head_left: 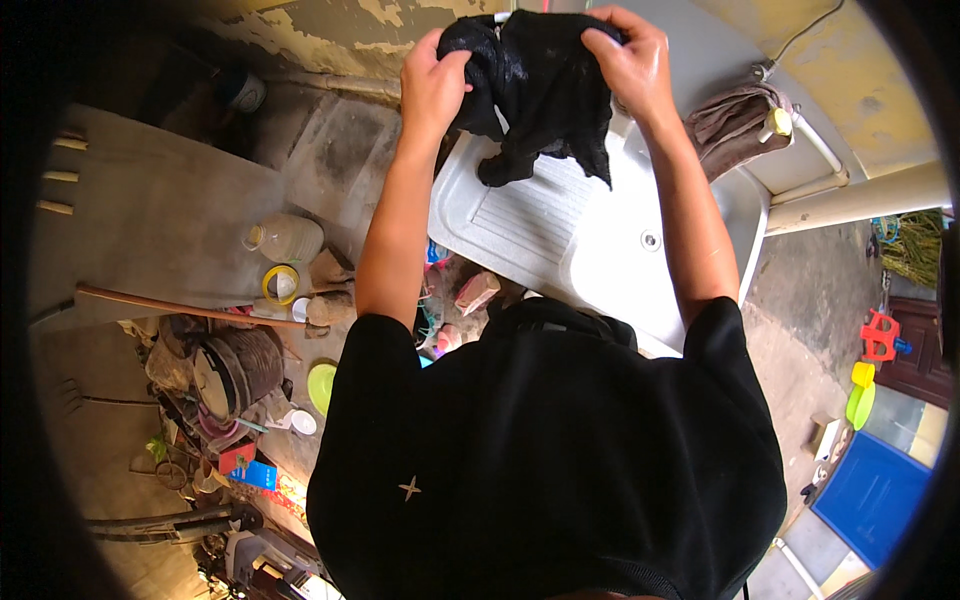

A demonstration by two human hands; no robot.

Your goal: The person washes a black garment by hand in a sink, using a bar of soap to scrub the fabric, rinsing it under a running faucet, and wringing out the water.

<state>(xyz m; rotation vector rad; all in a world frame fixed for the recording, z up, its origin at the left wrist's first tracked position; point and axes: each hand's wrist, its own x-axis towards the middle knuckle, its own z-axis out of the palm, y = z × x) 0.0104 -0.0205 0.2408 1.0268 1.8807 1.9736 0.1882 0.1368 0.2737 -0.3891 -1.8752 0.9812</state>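
A wet-looking black cloth [545,80], perhaps a garment, is spread between my two hands over the white sink. My left hand [433,85] is closed on its left edge, thumb pressed on top. My right hand [636,65] grips the upper right corner, thumb in front and some fingers behind the fabric. The cloth's ragged lower edge hangs above the ribbed drainboard of the sink [480,230]; whether its lowest tip touches the board I cannot tell. The drain [651,240] shows in the bright basin, beside my right forearm.
A brown towel [735,125] hangs by the tap [778,122] on the sink's right. To the left stand a cloudy jar [290,240] and a lidded bucket [235,375] amid clutter. On the right lie a red stool [880,335] and a blue panel [875,500].
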